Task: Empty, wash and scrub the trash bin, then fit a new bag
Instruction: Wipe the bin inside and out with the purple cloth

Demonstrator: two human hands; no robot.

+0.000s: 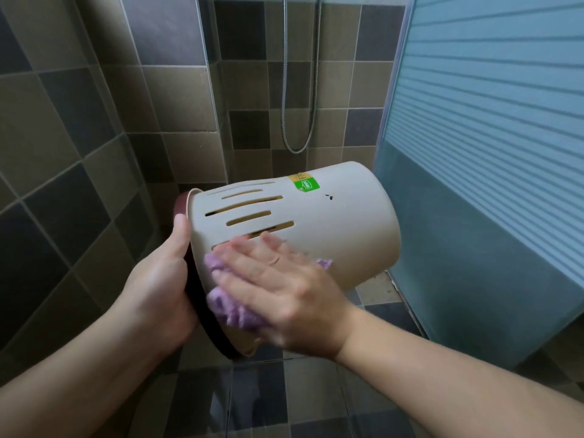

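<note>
Left hand (158,279) gripping the dark rim of the trash bin (316,226), thumb over the edge. Right hand (278,289), fingers straight, pressing a purple cloth (227,308) against the near wall. Beige bin held sideways above the tiled floor (slotted wall, green sticker (306,185)), mouth facing left.

The walls (79,99) were covered with square tiles in beige, brown and dark grey, with pale grout lines between them. A metal shower hose (300,90) hung in a loop against the back wall. On the right stood a frosted glass door (493,128) with horizontal stripes on its upper part and a plain lower part. The floor (259,403) had darker tiles which looked wet and shiny. The light was soft and even.
</note>
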